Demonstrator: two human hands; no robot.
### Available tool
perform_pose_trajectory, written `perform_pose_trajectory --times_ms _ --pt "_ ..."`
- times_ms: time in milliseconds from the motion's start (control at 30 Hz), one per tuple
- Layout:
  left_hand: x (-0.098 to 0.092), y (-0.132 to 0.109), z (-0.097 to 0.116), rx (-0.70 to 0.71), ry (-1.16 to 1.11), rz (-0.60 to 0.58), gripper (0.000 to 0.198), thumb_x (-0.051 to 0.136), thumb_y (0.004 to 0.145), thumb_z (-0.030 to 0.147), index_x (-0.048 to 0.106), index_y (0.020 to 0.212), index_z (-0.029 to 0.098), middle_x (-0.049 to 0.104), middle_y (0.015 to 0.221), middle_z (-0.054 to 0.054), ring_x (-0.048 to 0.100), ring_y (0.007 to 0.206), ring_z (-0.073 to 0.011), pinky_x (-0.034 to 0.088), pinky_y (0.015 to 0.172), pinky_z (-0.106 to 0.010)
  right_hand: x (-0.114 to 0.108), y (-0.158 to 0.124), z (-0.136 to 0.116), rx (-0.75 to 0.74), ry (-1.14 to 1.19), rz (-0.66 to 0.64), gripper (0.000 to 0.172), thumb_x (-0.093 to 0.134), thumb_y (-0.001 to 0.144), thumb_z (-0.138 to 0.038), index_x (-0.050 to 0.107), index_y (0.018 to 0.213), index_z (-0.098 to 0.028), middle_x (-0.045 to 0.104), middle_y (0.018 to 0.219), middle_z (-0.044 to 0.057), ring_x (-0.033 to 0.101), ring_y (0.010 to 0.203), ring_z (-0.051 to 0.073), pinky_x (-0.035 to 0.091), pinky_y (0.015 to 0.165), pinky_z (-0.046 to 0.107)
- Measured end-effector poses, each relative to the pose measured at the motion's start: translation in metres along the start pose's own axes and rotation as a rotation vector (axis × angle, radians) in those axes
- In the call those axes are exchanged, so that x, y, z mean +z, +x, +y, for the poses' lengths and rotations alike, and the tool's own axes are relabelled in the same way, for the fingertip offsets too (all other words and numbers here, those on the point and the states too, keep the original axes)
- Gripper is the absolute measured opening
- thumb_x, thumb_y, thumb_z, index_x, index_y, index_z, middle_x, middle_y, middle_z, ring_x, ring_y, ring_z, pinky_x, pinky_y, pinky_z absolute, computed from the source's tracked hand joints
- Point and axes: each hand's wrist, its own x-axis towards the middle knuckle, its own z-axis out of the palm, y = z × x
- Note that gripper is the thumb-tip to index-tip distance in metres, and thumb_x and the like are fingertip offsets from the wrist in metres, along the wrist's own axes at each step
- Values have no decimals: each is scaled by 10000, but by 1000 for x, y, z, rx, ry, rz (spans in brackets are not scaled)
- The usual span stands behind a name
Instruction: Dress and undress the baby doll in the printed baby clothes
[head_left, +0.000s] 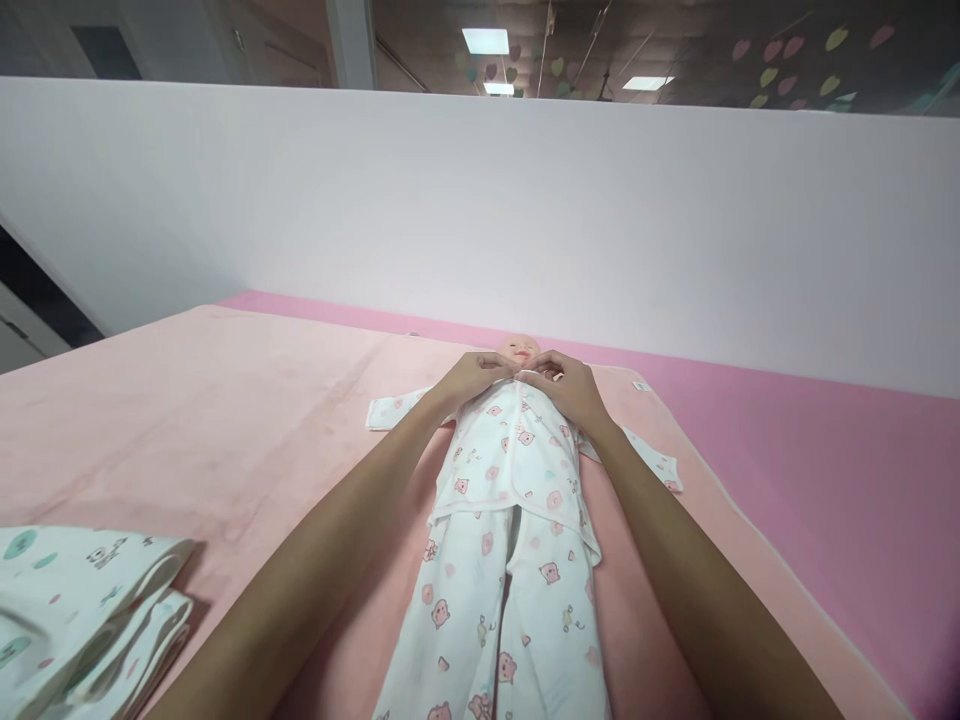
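**Both hands at the doll's neckline**

Doll (519, 350) lies on its back at centre frame, head toward the top, legs running out of the bottom edge, on the pale pink blanket (225, 420) that covers the surface. It wears a white printed top (517, 450) and matching trousers (487, 600). The sleeves are spread flat to either side.

Left hand (471, 378) and right hand (568, 385) meet just under the chin, almost touching. Each grip is narrow, fingertips pinched on the collar edge of the top. Any fastening there is hidden by the fingers.

Folded cloths (75, 610) sit at lower left, well apart from the left forearm. A white partition (480, 220) fills the upper half.

Risks, as judged:
- The front panels may end up uneven. The top's hem already hangs lower on the right of the frame, and a sideways tug at the collar would worsen it
- The doll may slide or lift its head if the pinch pulls toward the camera, since nothing else holds it down
- The fingers cover the closing point, so a poor join could go unseen
- Either forearm, lying close beside the trousers, could drag them askew
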Motion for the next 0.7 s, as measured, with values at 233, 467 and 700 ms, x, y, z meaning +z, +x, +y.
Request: perform_pose_trajectory --times_ms 233,467,700 --pt "-3 -3 2 73 84 -54 224 728 876 335 797 1039 197 807 1067 -70 719 997 -225 538 875 -331 1 -1 2 -26 26 55 334 828 776 -557 785 885 -245 778 933 36 630 817 207 503 805 362" --pt "7 -1 -1 205 258 14 206 616 943 269 733 1088 182 777 1130 -84 711 946 -203 544 831 -321 0 0 4 2 29 14 293 826 795 -511 800 911 -243 773 907 30 639 817 200 492 780 338" --pt "12 0 -3 198 254 57 227 592 986 315 710 1094 154 770 1102 -101 691 914 -193 534 803 -314 -18 5 6 12 -18 -210 318 739 891 -518 816 1085 -279 791 1086 33 649 923 220 495 819 340"
